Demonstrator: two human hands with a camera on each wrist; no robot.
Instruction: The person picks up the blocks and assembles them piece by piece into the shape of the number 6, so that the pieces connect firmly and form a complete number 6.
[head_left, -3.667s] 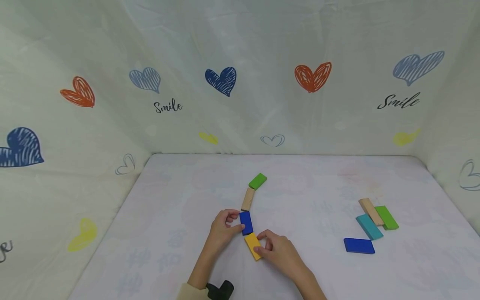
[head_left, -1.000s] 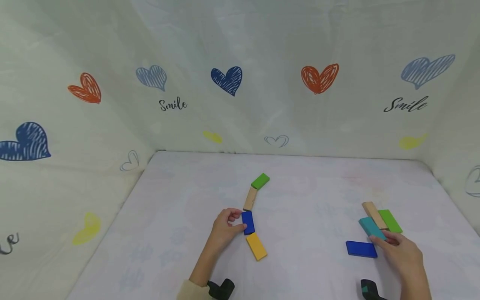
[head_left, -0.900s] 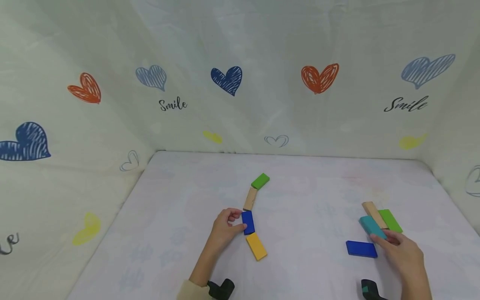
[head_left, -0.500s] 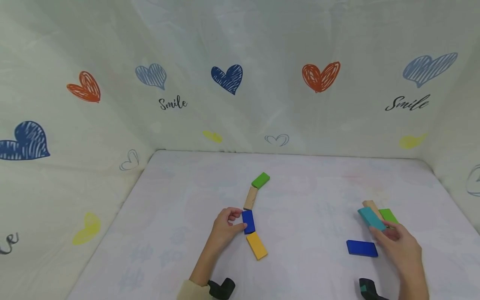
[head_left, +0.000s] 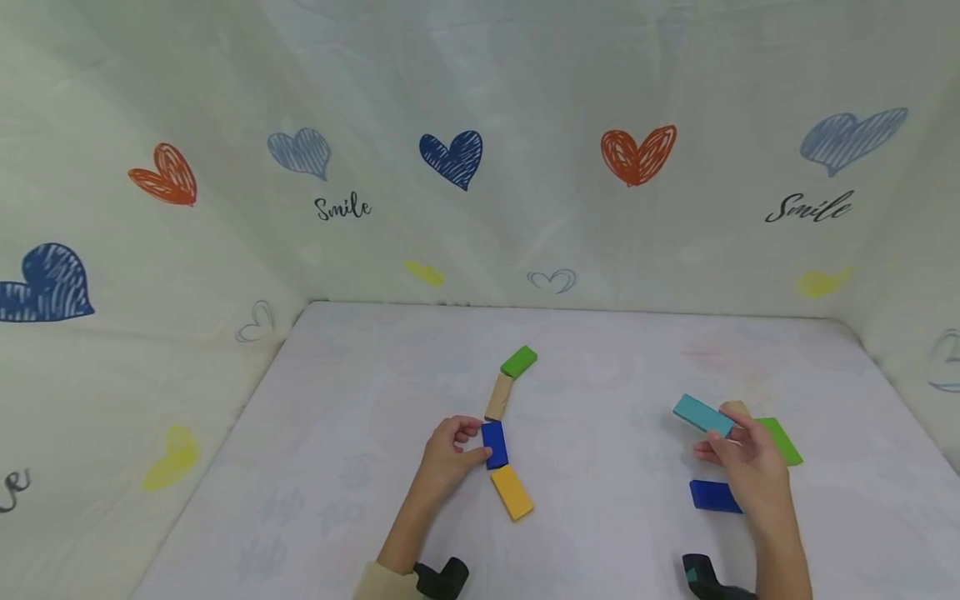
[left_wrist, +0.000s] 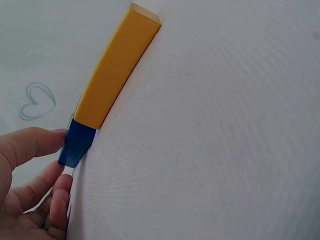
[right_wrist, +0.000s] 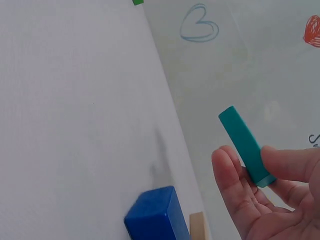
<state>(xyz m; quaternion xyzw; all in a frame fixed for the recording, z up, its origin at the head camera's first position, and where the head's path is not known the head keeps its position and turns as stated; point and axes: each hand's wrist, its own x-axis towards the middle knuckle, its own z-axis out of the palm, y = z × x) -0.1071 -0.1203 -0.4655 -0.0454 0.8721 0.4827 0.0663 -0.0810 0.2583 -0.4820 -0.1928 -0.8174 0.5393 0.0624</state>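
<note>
Hearts (head_left: 452, 160) & "Smile" txt (head_left: 342, 207) on pale cloth (head_left: 540, 67) behind wht tbl (head_left: 375, 358).

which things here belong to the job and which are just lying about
Likely the job:
teal block in right hand
blue block in left hand
yellow block
row's wooden block
row's green block

Seemingly just lying about:
second blue block
second wooden block
second green block

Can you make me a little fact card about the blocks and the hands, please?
Left hand: holds the row's blue block
Right hand: holds the teal block, off the table
Row, far to near: green block, wooden block, that blue block, yellow block
Also on the right: second green block, second wooden block, second blue block
</note>
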